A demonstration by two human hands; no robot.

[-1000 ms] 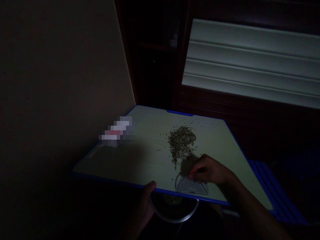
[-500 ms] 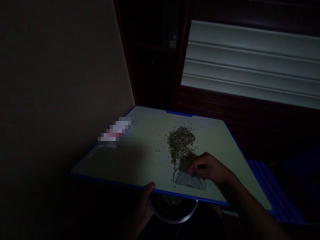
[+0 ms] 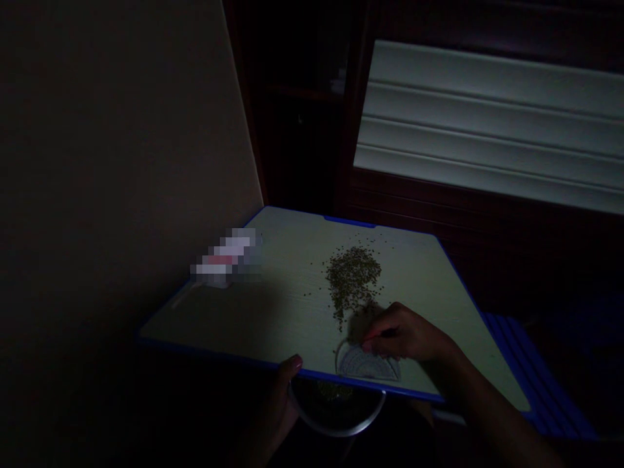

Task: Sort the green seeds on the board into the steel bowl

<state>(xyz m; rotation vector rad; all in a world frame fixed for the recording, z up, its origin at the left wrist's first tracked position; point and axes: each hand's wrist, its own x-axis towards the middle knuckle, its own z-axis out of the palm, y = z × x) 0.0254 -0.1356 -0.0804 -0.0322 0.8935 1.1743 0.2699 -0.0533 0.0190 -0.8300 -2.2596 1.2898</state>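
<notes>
My right hand is closed on a clear half-round protractor, which lies against the board by its near edge. Beyond the hand, a loose pile of small dark greenish seeds is spread on the pale board with a blue rim. Below the near edge, partly hidden by the board, is a metal-rimmed bowl with similar seeds inside. My left hand is wrapped round the bowl's left side, its thumb up at the board's edge; its other fingers are hidden.
At the board's left side lies a whitish, blurred-out package. A plain wall rises on the left. Behind stands dark wooden furniture with a pale slatted panel. Blue slats show beyond the right edge. The room is dim.
My right hand has drawn the protractor slightly toward the board's near edge, just above the bowl. The left hand, bowl and main seed pile look unmoved.
</notes>
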